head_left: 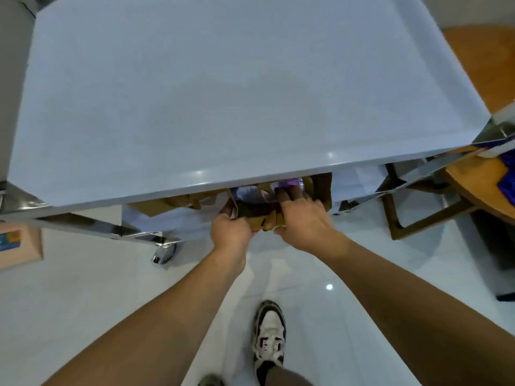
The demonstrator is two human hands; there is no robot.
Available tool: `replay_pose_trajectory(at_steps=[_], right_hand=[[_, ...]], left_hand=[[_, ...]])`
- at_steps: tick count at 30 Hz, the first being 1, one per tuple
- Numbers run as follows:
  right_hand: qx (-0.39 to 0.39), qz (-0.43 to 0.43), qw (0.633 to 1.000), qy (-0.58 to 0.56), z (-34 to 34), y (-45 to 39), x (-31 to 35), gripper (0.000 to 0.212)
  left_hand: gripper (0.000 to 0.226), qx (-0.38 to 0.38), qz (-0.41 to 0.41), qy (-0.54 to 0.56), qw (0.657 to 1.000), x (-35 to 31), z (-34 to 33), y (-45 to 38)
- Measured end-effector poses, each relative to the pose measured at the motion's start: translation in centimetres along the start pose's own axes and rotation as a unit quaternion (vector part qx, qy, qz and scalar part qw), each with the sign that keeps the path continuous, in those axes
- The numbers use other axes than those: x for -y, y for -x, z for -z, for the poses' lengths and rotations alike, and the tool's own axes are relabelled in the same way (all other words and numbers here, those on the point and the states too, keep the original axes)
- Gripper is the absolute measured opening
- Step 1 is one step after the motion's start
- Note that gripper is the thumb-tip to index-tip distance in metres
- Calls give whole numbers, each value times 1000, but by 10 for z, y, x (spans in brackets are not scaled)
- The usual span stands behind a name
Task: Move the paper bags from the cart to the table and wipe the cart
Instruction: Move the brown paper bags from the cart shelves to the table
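The cart's white top shelf (223, 93) fills most of the view. Under its near edge, on the lower shelf, stands a brown paper bag (323, 190) with its mouth open; pale purple contents show inside. My left hand (230, 232) grips the bag's near rim on the left. My right hand (303, 221) grips the rim and the folded brown handles on the right, fingers curled into the opening. A second brown paper bag (164, 204) lies flatter to the left, mostly hidden by the top shelf.
The cart's chrome frame and a caster (164, 253) stand at lower left. A cardboard box (21, 246) sits on the floor at far left. A wooden table (473, 174) with a blue item is at right. My shoe (269, 332) is on the glossy white floor.
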State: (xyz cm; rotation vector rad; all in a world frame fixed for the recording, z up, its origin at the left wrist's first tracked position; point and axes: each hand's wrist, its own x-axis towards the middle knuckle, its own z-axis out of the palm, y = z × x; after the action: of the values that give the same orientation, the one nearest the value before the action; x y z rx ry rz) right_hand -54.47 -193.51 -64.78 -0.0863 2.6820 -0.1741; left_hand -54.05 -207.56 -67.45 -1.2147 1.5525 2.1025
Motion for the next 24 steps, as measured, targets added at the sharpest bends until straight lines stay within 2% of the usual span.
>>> replay_pose_trajectory(at_steps=[4, 6, 8, 12, 17, 20, 24], right_hand=[[60, 29, 997, -41, -1, 7, -5, 39], [71, 39, 995, -59, -1, 14, -4, 29], [59, 20, 990, -123, 3, 20, -4, 23], [12, -17, 977, -212, 21, 32, -5, 17], [37, -22, 959, -279, 48, 59, 7, 16], [44, -40, 959, -279, 72, 76, 17, 21], [12, -74, 963, -258, 116, 104, 19, 27]], left_hand=[[35, -12, 22, -83, 996, -3, 5, 17], [32, -10, 45, -78, 996, -7, 5, 22], [29, -17, 69, -69, 995, -17, 4, 26], [32, -23, 86, -93, 992, -32, -1, 35], [27, -37, 101, -125, 986, -58, -8, 57], [23, -6, 107, -225, 969, -74, -9, 76], [25, 39, 98, -327, 939, -91, -1, 118]])
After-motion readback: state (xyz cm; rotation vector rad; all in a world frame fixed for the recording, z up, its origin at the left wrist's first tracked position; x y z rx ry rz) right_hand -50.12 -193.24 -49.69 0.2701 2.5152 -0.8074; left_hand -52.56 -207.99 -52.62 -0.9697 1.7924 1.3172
